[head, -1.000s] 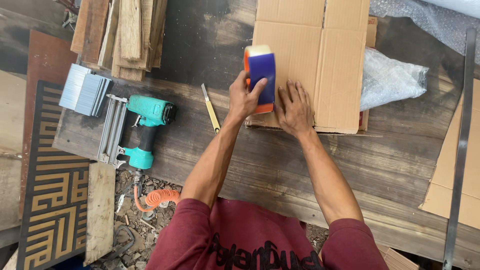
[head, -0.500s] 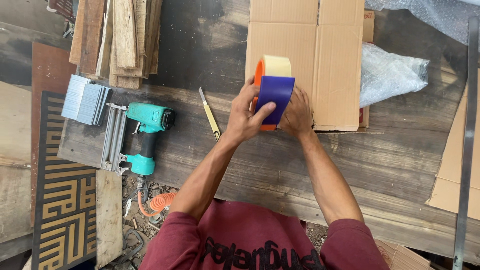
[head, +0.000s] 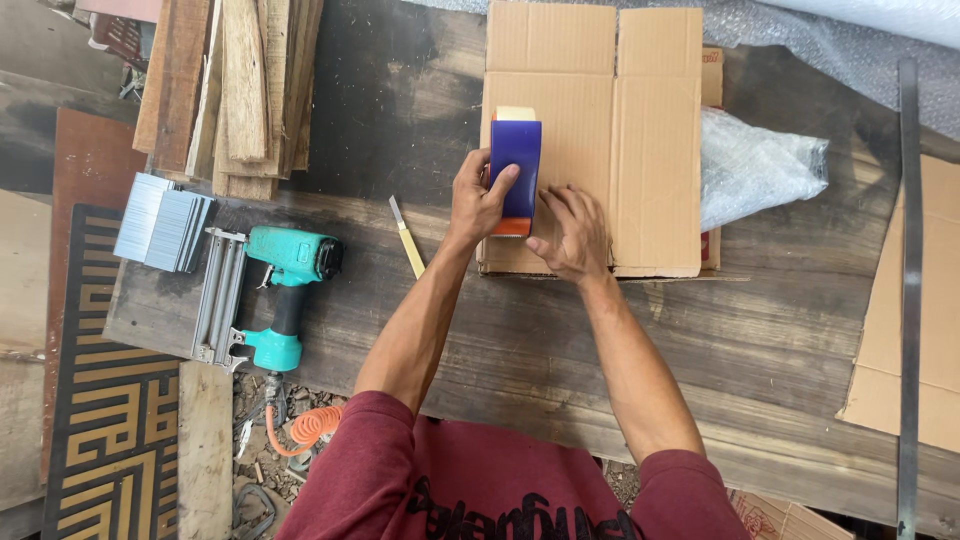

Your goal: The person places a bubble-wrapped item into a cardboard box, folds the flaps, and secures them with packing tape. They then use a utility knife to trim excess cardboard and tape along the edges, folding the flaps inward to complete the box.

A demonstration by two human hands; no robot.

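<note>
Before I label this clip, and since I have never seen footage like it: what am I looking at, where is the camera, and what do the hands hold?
The camera sits on a person's head and looks straight down, so the two bare arms coming up from the bottom are that person's own. There is no machine.

The left hand has its grip on a blue tape dispenser pressed onto a flat cardboard box. The right hand lies flat on the box beside it and holds nothing.

All this lies on a dark wooden bench. Left of the box are a yellow knife, a teal nail gun and grey nail strips. Wood offcuts are stacked at the top left, and a clear plastic bag lies right of the box.
</note>
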